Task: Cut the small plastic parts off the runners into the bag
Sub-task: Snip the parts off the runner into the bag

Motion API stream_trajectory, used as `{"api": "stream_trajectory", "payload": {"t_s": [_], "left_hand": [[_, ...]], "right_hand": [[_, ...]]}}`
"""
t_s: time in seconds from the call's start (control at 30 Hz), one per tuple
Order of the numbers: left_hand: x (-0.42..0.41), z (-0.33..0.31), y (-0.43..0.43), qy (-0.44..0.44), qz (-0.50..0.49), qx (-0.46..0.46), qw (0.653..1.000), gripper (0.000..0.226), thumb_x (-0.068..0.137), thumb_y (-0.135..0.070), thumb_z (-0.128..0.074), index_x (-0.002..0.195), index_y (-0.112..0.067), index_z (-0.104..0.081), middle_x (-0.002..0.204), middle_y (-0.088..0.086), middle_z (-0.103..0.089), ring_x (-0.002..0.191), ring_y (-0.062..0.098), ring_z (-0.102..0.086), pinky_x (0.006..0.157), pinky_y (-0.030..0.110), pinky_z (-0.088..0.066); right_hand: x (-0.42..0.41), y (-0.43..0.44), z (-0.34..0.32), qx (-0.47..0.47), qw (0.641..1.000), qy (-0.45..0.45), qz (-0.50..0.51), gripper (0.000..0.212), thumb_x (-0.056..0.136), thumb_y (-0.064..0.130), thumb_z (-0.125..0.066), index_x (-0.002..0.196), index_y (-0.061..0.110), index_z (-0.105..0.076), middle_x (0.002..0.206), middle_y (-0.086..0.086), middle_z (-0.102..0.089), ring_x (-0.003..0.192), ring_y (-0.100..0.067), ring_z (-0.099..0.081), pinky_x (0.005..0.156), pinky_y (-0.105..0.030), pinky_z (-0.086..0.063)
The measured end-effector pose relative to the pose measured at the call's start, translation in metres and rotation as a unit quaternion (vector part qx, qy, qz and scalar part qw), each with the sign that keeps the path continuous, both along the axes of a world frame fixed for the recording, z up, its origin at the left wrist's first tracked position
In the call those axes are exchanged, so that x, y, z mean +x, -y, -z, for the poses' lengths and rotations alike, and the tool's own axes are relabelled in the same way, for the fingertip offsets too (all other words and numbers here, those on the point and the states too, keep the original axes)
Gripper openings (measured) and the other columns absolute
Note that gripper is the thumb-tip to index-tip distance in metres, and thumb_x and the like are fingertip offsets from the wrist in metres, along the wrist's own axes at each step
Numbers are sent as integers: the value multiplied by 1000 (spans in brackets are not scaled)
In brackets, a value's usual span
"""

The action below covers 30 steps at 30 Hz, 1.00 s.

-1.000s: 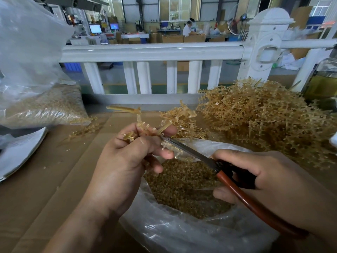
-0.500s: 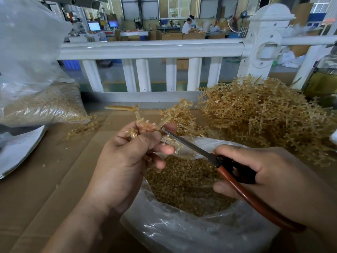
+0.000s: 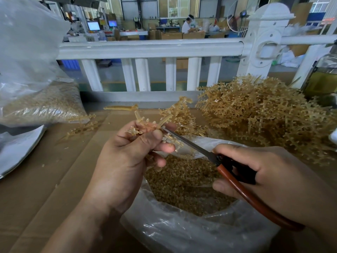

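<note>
Far right, uncut runners (image 3: 264,115) are heaped; the bag (image 3: 182,232) of cut parts is set near centre. Above it, one runner (image 3: 145,126) is pinched by the left hand (image 3: 127,161) and trimmed with scissors (image 3: 191,146) gripped by the right hand (image 3: 273,174). Next, a fresh stem probably must be fed to the blades.

2 hands (image 3: 124,161), 2 bags (image 3: 182,232), 1 pr scissors (image 3: 235,182) (runners (image 3: 264,115): uncountable).

white railing (image 3: 149,49) behind the cardboard surface (image 3: 36,189); bottle of yellow liquid (image 3: 322,79) at right.
</note>
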<state>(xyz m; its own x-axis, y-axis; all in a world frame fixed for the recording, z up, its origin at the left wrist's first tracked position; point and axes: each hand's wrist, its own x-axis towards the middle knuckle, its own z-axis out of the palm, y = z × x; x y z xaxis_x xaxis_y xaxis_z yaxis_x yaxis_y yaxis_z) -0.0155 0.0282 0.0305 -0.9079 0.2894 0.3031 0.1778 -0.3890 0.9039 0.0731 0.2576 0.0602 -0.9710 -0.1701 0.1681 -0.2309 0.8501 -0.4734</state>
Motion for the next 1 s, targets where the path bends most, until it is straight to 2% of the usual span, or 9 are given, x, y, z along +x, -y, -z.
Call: {"api": "stream_trajectory", "payload": {"t_s": [0.13, 0.4, 0.5, 0.7, 1.0], "left_hand": [[0, 1, 0, 1, -8, -5, 1000, 7, 80, -25, -73, 83, -20, -73, 112, 16, -75, 69, 14, -71, 52, 23, -51], [1, 2, 0, 0, -19, -8, 1000, 13, 79, -26, -73, 86, -14, -71, 110, 17, -75, 70, 16, -71, 53, 24, -51], [1, 1, 0, -1, -17, -4, 1000, 9, 79, -25, -73, 85, -18, -74, 109, 18, -75, 70, 15, -71, 53, 24, -51], [1, 1, 1, 5, -13, -7, 1000, 8, 78, -29, -75, 83, -23, -76, 106, 19, -76, 70, 15, -71, 53, 24, -51], [2, 1, 0, 18, -25, -1, 1000, 3, 81, -23, -73, 83, -23, -76, 103, 21, -75, 69, 16, -71, 52, 24, -51]], "right_hand": [[0, 0, 1, 1, 1000, -8, 6, 55, 70, 82, -53, 113, 49, -57, 79, 19, -66, 69, -2, -64, 59, -22, -47], [0, 0, 2, -4, 1000, -23, 14, 60, 69, 84, -52, 114, 43, -55, 80, 22, -69, 67, 6, -65, 61, -22, -49], [0, 1, 1, 4, 999, -29, 14, 59, 70, 86, -49, 114, 48, -53, 79, 23, -68, 65, 8, -64, 61, -20, -48], [0, 1, 0, 8, 1000, -21, 14, 59, 70, 86, -49, 110, 42, -58, 76, 20, -68, 63, 5, -64, 56, -23, -49], [-1, -1, 3, -9, 1000, -1, 14, 63, 68, 90, -49, 109, 43, -58, 80, 21, -68, 66, 4, -65, 61, -21, -50]]}}
